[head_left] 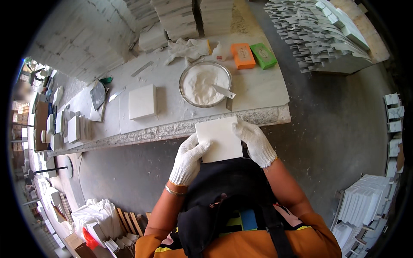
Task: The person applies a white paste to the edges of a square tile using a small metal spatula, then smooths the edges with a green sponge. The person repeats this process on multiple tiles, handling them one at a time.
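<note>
A square white tile (220, 142) is held up between my two hands, in front of the table's near edge. My left hand (191, 154), in a white knit glove, grips its left side with the thumb on the face. At the upper right corner, my gloved right hand (254, 139) pinches the tile. Just beyond it on the table stands a round metal bowl (182, 91) of white paste (202, 81), with a scraper (224, 91) resting in it. Left of the bowl lies a stack of white tiles (142, 102).
The stone-topped table (167, 114) has a rough front edge. An orange box (243, 56), a green box (263, 56) and white gloves (187, 50) lie behind the bowl. More tiles (78, 129) stand at the left end. Stacked stone strips (318, 36) rise at the far right.
</note>
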Demonstrator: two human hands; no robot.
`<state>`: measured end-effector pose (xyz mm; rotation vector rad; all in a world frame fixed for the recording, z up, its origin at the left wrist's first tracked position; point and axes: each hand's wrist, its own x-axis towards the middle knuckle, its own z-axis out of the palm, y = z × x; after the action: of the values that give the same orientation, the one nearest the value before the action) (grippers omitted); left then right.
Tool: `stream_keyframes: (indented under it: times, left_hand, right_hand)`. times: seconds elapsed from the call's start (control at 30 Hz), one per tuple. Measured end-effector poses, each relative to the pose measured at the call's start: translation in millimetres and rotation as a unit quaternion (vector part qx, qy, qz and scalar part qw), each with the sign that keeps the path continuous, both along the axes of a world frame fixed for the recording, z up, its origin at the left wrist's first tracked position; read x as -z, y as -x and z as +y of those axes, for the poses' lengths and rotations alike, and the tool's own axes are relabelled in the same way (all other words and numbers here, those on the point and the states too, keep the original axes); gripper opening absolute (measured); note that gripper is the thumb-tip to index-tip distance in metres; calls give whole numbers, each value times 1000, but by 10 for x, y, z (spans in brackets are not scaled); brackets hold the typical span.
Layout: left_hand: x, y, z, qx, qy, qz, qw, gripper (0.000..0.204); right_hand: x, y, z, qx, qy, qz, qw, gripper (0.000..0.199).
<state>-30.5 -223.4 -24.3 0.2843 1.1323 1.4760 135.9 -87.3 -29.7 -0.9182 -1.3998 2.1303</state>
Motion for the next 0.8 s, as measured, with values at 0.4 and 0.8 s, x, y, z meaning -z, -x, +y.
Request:
stream_keyframes:
  times: [0.4, 0.8]
  left_hand:
    - [169, 76, 48, -83, -8, -49, 995, 47]
    - [279, 239, -89, -137, -39, -112, 983, 62]
  right_hand:
    - [-167, -410, 62, -34, -12, -107, 994, 43]
    - [-349, 433, 713, -4, -575, -263, 775, 37]
